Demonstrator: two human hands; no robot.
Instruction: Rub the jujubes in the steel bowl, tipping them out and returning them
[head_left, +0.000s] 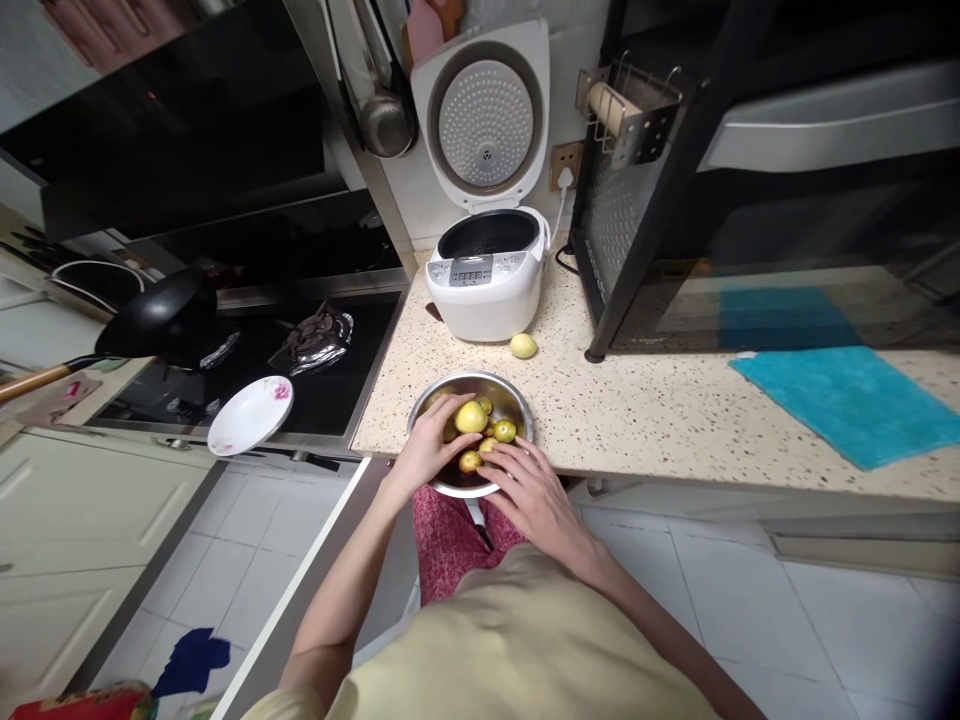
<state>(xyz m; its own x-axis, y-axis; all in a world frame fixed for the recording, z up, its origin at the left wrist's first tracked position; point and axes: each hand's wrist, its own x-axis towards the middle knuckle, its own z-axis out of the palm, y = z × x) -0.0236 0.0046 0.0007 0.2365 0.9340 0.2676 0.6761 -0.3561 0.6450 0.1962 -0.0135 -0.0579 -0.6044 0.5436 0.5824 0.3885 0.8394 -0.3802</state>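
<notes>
A round metal bowl [517, 395] sits at the counter's front edge, with several small yellow-green fruits in it, some browner; I cannot tell their exact kind. My left hand [429, 445] reaches over the bowl's left side, thumb and fingers around a larger yellow fruit [471, 416]. From the right, my right hand [534, 497] reaches over the near rim. Its fingers are apart, with the tips close to a brownish-yellow fruit [470, 461]. Another yellow-green fruit [523, 346] lies on the counter beyond the bowl.
Behind the bowl stands a white rice cooker [487, 300] with its lid raised. On the left, a white plate [250, 415] rests at the edge of the gas stove [375, 340], near a black wok [161, 315]. A black rack [622, 250] and a turquoise cloth [855, 405] are on the right.
</notes>
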